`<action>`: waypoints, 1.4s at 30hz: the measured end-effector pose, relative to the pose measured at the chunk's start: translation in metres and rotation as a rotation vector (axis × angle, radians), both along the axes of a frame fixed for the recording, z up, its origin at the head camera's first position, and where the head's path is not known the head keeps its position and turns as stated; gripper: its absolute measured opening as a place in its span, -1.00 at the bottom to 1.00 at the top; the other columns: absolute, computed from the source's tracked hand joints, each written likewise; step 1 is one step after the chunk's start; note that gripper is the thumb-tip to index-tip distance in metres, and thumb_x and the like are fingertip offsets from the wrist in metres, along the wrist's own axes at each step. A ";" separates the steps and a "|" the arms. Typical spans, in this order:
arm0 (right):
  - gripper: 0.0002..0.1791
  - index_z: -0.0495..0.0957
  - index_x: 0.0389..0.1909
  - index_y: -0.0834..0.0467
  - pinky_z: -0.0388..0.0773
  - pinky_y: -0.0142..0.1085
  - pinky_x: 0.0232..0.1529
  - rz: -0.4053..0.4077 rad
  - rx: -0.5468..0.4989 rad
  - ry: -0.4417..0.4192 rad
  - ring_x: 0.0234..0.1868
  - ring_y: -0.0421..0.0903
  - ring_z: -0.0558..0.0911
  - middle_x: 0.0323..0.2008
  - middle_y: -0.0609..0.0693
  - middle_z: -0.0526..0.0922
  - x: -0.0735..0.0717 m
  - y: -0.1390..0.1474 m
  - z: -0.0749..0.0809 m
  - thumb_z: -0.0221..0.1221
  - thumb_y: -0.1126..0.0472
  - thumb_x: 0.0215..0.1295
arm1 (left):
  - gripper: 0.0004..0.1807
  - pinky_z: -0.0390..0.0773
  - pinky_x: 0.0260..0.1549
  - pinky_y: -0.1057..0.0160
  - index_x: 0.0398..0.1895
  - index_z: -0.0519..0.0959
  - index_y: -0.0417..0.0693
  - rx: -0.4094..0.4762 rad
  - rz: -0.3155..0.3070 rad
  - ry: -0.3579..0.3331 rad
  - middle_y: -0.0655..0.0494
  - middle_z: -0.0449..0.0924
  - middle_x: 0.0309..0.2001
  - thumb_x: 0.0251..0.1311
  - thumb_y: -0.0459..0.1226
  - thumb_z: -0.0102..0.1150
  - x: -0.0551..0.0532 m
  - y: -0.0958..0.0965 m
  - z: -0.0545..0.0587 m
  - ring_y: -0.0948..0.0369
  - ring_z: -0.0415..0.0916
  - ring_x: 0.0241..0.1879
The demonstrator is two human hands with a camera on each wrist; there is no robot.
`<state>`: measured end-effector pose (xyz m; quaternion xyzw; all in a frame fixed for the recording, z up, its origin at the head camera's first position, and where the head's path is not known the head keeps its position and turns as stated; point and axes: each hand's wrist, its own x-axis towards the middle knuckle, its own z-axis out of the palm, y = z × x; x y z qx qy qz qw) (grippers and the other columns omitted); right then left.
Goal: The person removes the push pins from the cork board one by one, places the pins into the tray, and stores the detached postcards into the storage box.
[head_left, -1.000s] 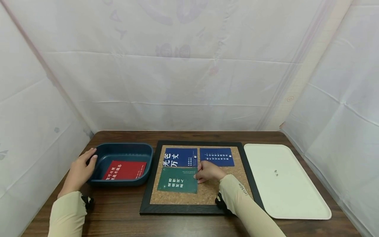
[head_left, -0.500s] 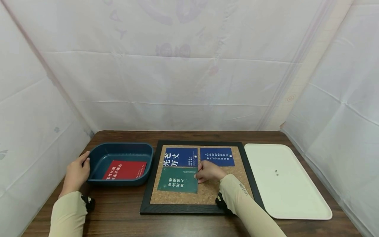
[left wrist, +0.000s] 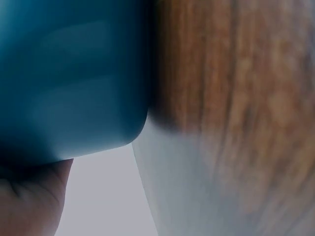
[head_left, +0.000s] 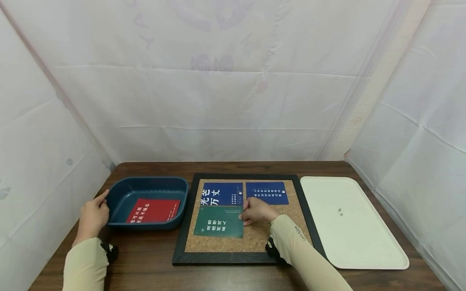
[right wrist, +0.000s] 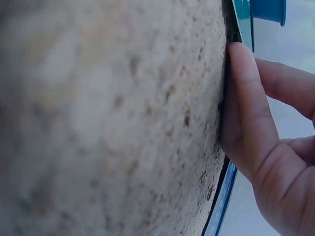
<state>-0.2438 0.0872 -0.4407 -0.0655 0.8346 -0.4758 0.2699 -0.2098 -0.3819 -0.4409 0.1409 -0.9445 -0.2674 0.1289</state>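
Note:
In the head view my right hand [head_left: 259, 211] pinches the right edge of a green card [head_left: 218, 223] with white writing, which lies over the cork board [head_left: 269, 240]. The right wrist view has my right thumb and fingers [right wrist: 246, 93] low against the cork at the card's edge. Two dark blue cards, a left one [head_left: 227, 194] and a right one [head_left: 267, 192], lie along the board's far side. My left hand [head_left: 92, 216] holds the left side of a dark blue plastic basin [head_left: 149, 182]. Inside the basin is a red card [head_left: 156, 211]. The left wrist view shows the basin's outer wall [left wrist: 83, 83].
A cream tray [head_left: 364, 234] with a few tiny light objects [head_left: 340, 212] near its middle stands right of the black-framed board. Everything sits on a brown wooden table [head_left: 145, 262]. White sheeting [head_left: 233, 101] surrounds the table at the back and sides.
My left fingers have drawn back from over the basin's rim to its left outer side. My right hand and the green card have stayed nearly still.

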 end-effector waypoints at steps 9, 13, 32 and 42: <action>-0.77 0.33 -0.38 0.23 0.66 -0.32 -0.46 -0.038 -0.008 -0.010 -0.61 -0.18 0.60 -0.50 0.06 0.50 0.001 0.001 0.000 0.25 0.42 0.19 | -0.49 0.37 -0.31 -0.04 0.39 0.21 -0.27 0.015 -0.004 -0.036 -0.64 0.26 0.16 0.37 -0.40 -0.34 0.001 0.001 0.000 -0.16 0.31 -0.31; -0.79 0.35 -0.36 0.25 0.66 -0.33 -0.48 -0.043 -0.025 -0.013 -0.61 -0.18 0.59 -0.50 0.07 0.51 0.001 0.002 0.000 0.24 0.43 0.19 | -0.48 0.36 -0.34 -0.02 0.39 0.21 -0.29 0.011 -0.018 -0.029 -0.64 0.29 0.13 0.36 -0.41 -0.33 0.002 0.002 -0.001 -0.13 0.31 -0.36; -0.80 0.38 -0.18 0.33 0.69 -0.21 -0.31 -0.025 -0.099 -0.040 -0.43 -0.07 0.66 -0.36 0.14 0.51 -0.006 0.007 0.016 0.19 0.41 0.26 | -0.48 0.34 -0.33 0.01 0.41 0.18 -0.25 0.044 -0.006 -0.045 -0.60 0.27 0.19 0.38 -0.39 -0.35 0.000 0.000 0.000 -0.14 0.32 -0.31; -0.77 0.40 -0.11 0.38 0.70 -0.14 -0.22 0.010 -0.124 0.013 -0.41 -0.08 0.67 -0.29 0.17 0.55 -0.011 -0.006 0.027 0.17 0.41 0.27 | -0.49 0.24 -0.54 0.22 0.40 0.20 -0.26 0.038 -0.009 -0.033 -0.56 0.38 0.02 0.40 -0.38 -0.34 0.001 -0.001 0.000 0.05 0.22 -0.57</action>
